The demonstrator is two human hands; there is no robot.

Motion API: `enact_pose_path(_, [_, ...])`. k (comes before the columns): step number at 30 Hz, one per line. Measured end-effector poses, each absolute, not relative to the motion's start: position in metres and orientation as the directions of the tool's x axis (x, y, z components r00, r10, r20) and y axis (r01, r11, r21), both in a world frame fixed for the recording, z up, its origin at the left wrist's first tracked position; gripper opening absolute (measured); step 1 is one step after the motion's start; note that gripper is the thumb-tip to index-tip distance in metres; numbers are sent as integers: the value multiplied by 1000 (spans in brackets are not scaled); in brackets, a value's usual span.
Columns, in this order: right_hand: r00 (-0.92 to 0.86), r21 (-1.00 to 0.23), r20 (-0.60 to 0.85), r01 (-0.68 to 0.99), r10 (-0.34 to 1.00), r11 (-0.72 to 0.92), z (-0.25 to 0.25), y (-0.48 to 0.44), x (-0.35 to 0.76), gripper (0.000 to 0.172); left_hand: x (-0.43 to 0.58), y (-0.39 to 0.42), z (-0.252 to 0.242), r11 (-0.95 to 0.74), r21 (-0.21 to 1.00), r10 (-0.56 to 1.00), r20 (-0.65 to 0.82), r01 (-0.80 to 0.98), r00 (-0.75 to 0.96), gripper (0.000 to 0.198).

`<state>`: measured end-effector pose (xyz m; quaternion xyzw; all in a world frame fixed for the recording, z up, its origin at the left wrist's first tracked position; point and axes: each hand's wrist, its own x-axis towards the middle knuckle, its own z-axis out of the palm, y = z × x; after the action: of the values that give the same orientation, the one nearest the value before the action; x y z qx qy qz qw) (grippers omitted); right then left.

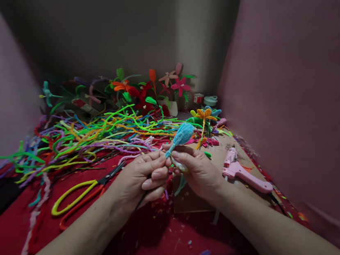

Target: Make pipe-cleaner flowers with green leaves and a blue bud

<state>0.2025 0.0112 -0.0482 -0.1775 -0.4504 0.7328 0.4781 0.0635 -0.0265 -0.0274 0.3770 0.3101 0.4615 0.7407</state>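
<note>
A light-blue pipe-cleaner flower bud (183, 134) stands upright between my two hands, its narrow base wrapped in blue. My left hand (147, 172) is closed around the stem below the bud, and a thin dark stem end (140, 200) sticks out beneath it. My right hand (194, 167) pinches near the bud's base with thumb and fingers. Tucked in its fingers is a pale, shiny curved thing (180, 166), perhaps a tape roll; my fingers partly hide it. Below hangs a pale teal strip (180, 185); what it joins is hidden.
Scissors (101, 181) with yellow and red handles lie left of my hands. A tangle of coloured pipe cleaners (95, 130) covers the back left. A pink glue gun (245, 174) rests on cardboard (191, 204) at right. Finished flowers (179, 85) and jars (210, 101) stand behind.
</note>
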Motion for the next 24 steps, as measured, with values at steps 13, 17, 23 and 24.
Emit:
enact_pose_path(13, [-441, -834, 156, -538, 884, -121, -52, 13, 204, 7, 67, -31, -24, 81, 996, 962, -67, -39, 264, 23])
enact_pose_path(17, [-391, -866, 144, -495, 909, -75, -54, 12, 203, 10, 70, -31, -27, -77, 963, 987, 36, 257, 159, 26])
enact_pose_path(23, [-366, -902, 160, -431, 917, -15, -60, 8, 205, 13, 67, -31, -38, -378, 671, 911, 391, 638, 128, 17])
enact_pose_path(24, [-352, -908, 179, -418, 919, 17, -61, 7, 205, 15, 66, -31, -39, -409, 606, 886, 442, 682, 139, 18])
